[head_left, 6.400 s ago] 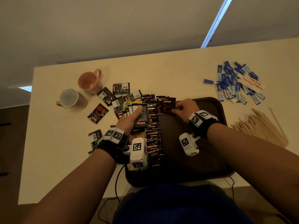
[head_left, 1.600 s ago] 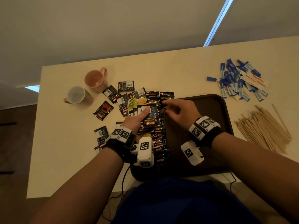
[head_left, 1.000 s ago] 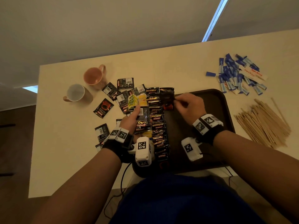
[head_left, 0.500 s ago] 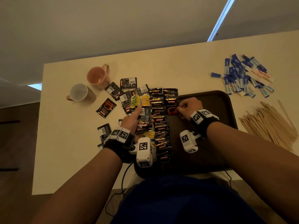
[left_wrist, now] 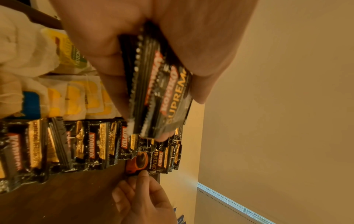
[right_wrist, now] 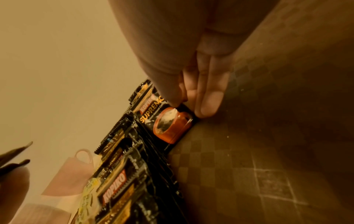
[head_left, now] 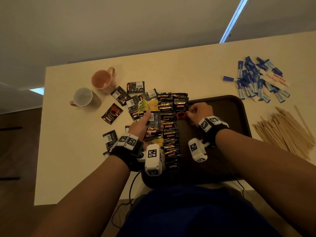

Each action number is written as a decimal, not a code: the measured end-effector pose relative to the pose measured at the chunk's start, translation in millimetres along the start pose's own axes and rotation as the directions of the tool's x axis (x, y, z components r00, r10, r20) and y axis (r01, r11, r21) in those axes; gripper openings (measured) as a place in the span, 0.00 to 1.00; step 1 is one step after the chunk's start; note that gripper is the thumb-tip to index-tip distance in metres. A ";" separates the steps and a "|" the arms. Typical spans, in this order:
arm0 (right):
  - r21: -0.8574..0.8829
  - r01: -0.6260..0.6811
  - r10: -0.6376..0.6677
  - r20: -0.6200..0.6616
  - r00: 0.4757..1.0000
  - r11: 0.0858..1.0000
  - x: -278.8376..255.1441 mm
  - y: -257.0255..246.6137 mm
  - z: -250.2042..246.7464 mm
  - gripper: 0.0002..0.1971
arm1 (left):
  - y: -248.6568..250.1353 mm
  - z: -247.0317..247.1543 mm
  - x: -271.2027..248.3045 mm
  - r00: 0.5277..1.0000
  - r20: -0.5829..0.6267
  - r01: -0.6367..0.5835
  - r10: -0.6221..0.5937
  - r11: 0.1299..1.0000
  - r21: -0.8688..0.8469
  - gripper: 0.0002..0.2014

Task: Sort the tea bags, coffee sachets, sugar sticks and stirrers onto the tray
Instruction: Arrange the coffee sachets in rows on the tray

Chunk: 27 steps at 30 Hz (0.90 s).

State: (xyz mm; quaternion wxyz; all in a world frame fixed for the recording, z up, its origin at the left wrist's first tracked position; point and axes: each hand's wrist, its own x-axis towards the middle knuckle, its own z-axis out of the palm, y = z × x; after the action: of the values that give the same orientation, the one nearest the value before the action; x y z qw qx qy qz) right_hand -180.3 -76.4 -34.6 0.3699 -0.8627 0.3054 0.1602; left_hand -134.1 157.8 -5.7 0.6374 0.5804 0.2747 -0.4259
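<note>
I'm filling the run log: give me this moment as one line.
left hand: holds sachet stack | right hand: pinches coffee sachet at row end on tray | sugar sticks, stirrers: on table

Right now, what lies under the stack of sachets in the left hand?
Under the stack gripped by the left hand lie tea bags and a row of sachets on the tray. The hand covers whatever is directly beneath.

Another sachet on sachet row
</note>
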 end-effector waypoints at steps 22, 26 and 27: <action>0.001 0.295 -0.295 -0.013 0.955 0.956 -54.1 -22.4 -24.7 0.10 | 11.4 28.0 -50.2 0.979 -0.204 0.051 0.006 0.961 0.273 0.34; -0.021 0.594 -0.593 0.012 0.805 0.805 -79.6 -41.5 -17.8 0.22 | 10.3 30.1 -55.7 0.969 -0.243 0.053 0.034 0.939 0.341 0.56; -0.044 0.643 -0.643 0.021 0.766 0.765 -81.6 -42.9 -15.8 0.23 | 8.5 28.9 -52.0 0.969 -0.246 0.052 0.036 0.938 0.343 0.62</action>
State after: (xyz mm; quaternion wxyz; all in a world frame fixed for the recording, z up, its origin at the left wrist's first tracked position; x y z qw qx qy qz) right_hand -214.0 -31.6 40.3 0.3821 -0.9234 -0.0131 0.0331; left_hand -156.3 140.9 47.5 0.4840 0.7311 0.2753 -0.3942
